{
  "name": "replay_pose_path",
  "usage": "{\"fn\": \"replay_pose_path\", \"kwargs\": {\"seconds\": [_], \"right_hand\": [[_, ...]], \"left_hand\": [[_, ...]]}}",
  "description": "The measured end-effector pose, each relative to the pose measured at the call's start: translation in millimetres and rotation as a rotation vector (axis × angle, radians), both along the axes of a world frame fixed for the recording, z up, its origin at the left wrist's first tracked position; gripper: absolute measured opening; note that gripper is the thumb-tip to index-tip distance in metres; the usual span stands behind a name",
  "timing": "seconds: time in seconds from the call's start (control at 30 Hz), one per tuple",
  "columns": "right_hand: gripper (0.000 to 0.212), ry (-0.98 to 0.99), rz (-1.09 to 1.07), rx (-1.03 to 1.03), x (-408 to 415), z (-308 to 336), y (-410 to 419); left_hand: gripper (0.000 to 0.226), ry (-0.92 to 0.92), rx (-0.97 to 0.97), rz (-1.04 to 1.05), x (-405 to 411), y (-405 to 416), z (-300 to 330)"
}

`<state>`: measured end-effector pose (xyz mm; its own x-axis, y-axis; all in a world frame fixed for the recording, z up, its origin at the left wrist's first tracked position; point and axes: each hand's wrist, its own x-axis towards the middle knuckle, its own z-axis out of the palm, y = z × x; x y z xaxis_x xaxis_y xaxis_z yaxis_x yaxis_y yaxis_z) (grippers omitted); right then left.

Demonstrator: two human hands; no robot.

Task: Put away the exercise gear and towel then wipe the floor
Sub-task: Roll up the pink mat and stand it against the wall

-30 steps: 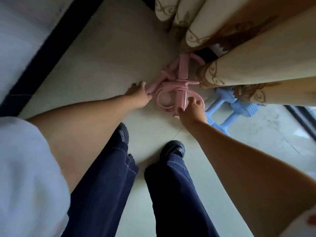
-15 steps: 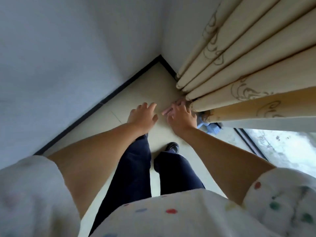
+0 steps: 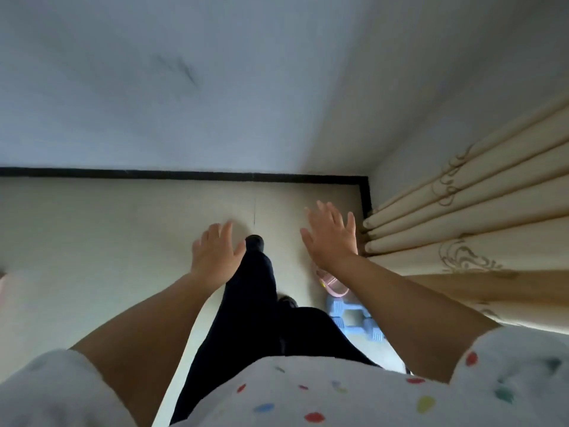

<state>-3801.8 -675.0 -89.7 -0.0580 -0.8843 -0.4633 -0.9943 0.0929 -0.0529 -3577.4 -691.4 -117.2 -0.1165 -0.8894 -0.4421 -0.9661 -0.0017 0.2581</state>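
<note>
My left hand [image 3: 217, 252] and my right hand [image 3: 331, 238] are raised in front of me, fingers spread, holding nothing. Pink exercise gear [image 3: 334, 286] lies on the floor beside the curtain, mostly hidden under my right forearm. A light blue piece of gear [image 3: 349, 317] lies just behind it, partly covered by my arm and leg. Both hands are well above the gear and apart from it. No towel shows in this view.
A cream curtain [image 3: 462, 229] hangs along the right. A white wall with a black skirting board [image 3: 184, 174] runs across ahead and meets the corner [image 3: 365, 183]. My dark trouser legs and black shoe [image 3: 255, 241] stand on the pale tiled floor [image 3: 107, 241].
Both hands have let go of the pink gear and risen away from it. The view has lifted and turned left, so the gear now lies low at the right by the curtain.
</note>
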Motion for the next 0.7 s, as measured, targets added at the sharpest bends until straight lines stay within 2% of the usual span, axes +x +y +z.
{"fn": "replay_pose_path", "kwargs": {"seconds": [0.2, 0.4, 0.57, 0.7], "right_hand": [[0.052, 0.064, 0.314, 0.009, 60.5, 8.9, 19.7], [0.053, -0.055, 0.703, -0.019, 201.3, 26.9, 60.3], [0.054, -0.034, 0.857, -0.019, 341.4, 16.4, 96.7], [0.054, -0.134, 0.903, 0.026, 469.4, 9.7, 163.2]], "left_hand": [[0.059, 0.128, -0.052, 0.253, 36.7, 85.6, 14.9], [0.058, 0.155, -0.078, 0.782, 153.1, 167.2, 29.8], [0.06, 0.048, -0.095, 0.912, 280.5, 272.4, 41.8], [0.06, -0.087, -0.051, 1.097, 394.8, 368.9, 51.8]]}}
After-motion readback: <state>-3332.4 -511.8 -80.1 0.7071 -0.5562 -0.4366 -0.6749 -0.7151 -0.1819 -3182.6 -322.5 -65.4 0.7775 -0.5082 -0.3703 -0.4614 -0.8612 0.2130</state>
